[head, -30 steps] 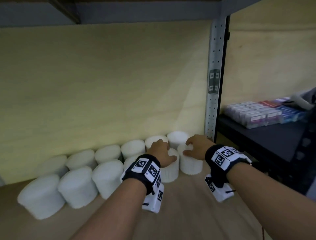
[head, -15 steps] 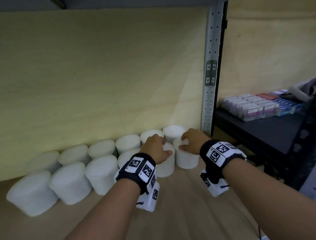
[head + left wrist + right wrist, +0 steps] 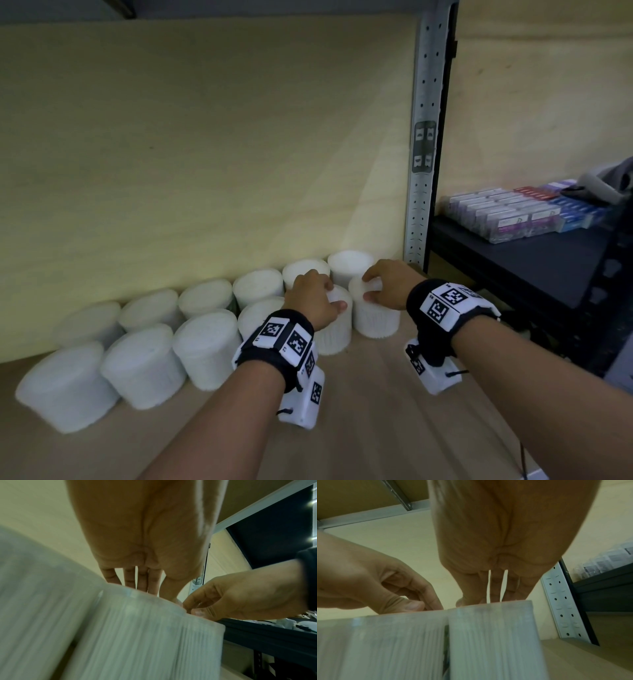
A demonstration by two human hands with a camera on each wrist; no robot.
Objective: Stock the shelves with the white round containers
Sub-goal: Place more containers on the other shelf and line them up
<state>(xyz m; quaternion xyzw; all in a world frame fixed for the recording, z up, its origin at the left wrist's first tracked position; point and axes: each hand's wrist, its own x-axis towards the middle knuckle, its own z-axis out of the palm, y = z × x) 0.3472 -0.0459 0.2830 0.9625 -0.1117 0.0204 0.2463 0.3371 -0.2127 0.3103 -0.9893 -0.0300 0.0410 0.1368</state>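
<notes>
Reading nothing legible on any white round ribbed plastic container, I see my left hand (image 3: 313, 301) curled over one (image 3: 334, 334) and my right hand (image 3: 388, 284) curled over its neighbour (image 3: 375, 318), both standing near the right back corner of the pale wooden shelf board (image 3: 376, 411).

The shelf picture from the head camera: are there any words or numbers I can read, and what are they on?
No words or numbers can be read.
Black-and-white square code patterns on the white wristband blocks: patterns, not letters.
Dark label on the grey metal shelf post: four pale marks, too blurred to read.
Stacked purple and blue boxes on the black side shelf: print too small to read.
White round plastic containers: no label visible.
</notes>
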